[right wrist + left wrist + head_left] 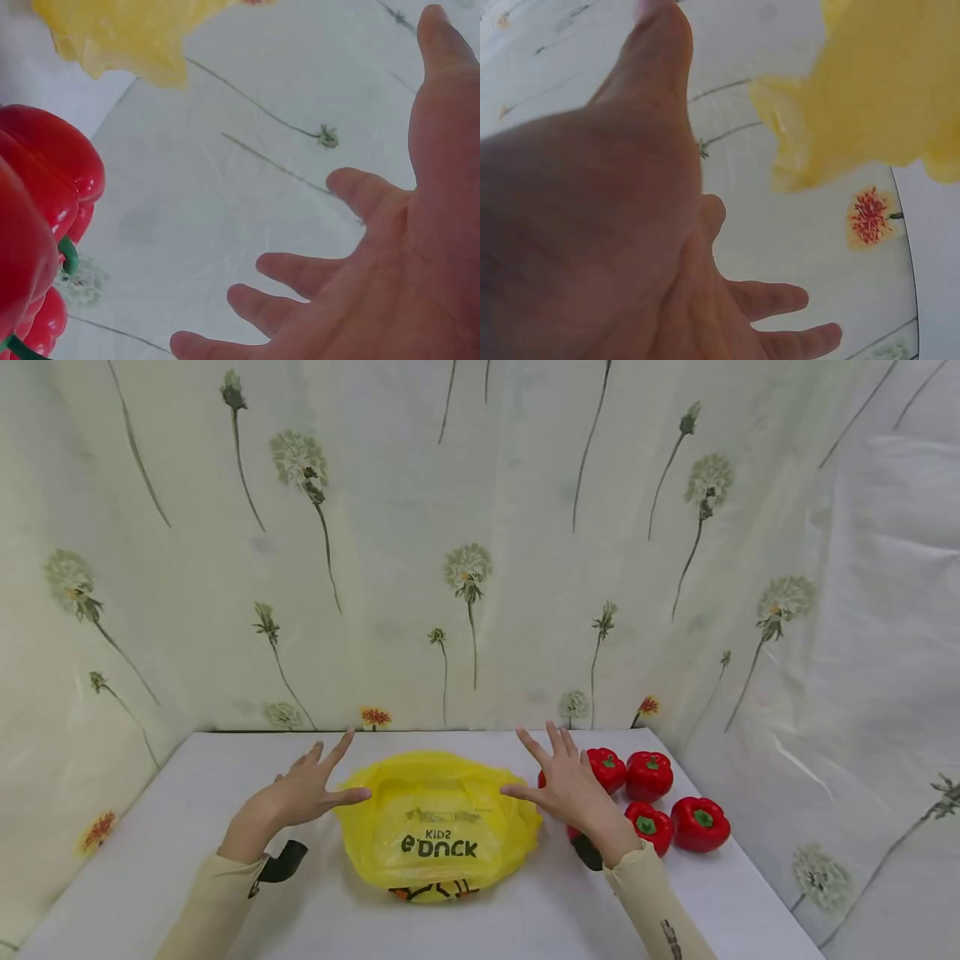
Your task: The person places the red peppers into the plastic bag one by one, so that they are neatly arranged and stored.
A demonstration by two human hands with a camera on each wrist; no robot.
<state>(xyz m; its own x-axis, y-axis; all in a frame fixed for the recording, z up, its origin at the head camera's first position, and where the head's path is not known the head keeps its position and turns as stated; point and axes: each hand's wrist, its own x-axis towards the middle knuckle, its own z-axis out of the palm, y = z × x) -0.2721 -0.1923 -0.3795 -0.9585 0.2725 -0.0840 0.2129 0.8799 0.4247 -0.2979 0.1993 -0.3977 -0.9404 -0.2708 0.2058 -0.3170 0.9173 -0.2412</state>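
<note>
We see a yellow bag (442,806) lettered in black, red peppers (701,835) with green stems (703,818), a white table (345,922) and pale, dandelion-printed cloth (525,643).

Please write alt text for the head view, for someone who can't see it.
A person's left hand and right hand, fingers spread and holding nothing, frame a yellow plastic bag on a white table. Red bell peppers cluster on the right, some partly behind the right hand, before a flower-print backdrop.
</note>
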